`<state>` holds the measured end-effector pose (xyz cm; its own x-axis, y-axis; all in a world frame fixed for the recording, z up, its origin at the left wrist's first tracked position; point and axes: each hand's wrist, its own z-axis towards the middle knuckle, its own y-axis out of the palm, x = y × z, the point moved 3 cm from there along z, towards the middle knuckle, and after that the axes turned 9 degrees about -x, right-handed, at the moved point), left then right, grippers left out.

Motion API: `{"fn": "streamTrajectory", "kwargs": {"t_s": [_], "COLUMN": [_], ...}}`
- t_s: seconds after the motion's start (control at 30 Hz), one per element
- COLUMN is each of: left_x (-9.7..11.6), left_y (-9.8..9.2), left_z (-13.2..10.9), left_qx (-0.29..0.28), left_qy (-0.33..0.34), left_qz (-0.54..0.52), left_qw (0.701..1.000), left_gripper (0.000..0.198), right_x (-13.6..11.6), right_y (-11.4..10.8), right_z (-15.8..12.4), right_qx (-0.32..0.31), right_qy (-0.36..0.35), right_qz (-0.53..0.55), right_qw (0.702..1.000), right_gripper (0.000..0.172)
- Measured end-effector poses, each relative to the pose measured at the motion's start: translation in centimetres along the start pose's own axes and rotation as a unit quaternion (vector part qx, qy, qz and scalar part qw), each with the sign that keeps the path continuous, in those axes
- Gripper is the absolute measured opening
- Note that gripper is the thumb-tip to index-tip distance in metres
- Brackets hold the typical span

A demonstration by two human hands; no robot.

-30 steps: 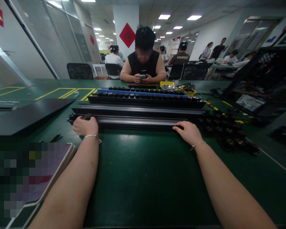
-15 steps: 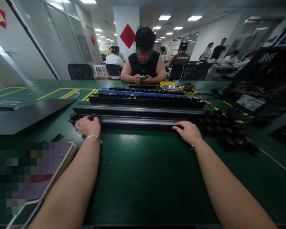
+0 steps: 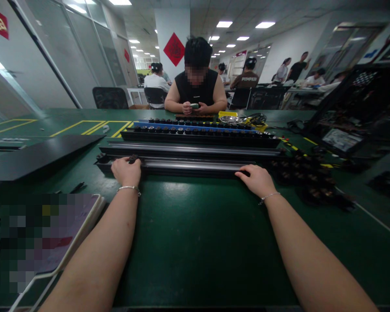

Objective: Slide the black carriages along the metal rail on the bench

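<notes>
Only one word reads clearly from here: "PUMPKIN", in pale capitals across the back of a brown shirt (image 3: 248, 79) on a seated person far off. The red diamond sign (image 3: 174, 49) on the white pillar (image 3: 172, 19) bears a dark character, too blurred to read.

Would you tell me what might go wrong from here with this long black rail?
The left hand has fingers on a small black part at the long black rail with a silvery strip; they might get pinched, or the part may seat crooked. The right hand only rests flat on the rail's near edge, so the rail could slide on the green table. The loose heap of small black parts near that hand might get knocked.
</notes>
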<state>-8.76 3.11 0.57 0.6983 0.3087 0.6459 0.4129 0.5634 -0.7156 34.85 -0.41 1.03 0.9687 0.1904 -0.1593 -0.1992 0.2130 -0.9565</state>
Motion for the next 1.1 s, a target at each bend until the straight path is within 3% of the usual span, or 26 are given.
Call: {"fn": "streamTrajectory", "kwargs": {"t_s": [0.1, 0.57, 1.1], "left_x": [0.1, 0.1, 1.2], "left_y": [-0.1, -0.1, 0.0], "left_z": [0.0, 0.0, -0.7], "left_qx": [0.024, 0.037, -0.002], "left_qy": [0.012, 0.012, -0.009], "left_qz": [0.026, 0.034, 0.071], "left_qw": [0.999, 0.999, 0.997], "left_gripper": [0.038, 0.040, 0.041], "right_x": [0.0, -0.1, 0.0], "right_y": [0.0, -0.1, 0.1], "right_z": [0.0, 0.0, 0.0], "right_qx": [-0.002, -0.004, 0.007], "right_qy": [0.003, 0.011, 0.008], "right_qz": [0.002, 0.010, 0.004], "right_qw": [1.000, 1.000, 1.000], "right_gripper": [0.031, 0.030, 0.030]}}
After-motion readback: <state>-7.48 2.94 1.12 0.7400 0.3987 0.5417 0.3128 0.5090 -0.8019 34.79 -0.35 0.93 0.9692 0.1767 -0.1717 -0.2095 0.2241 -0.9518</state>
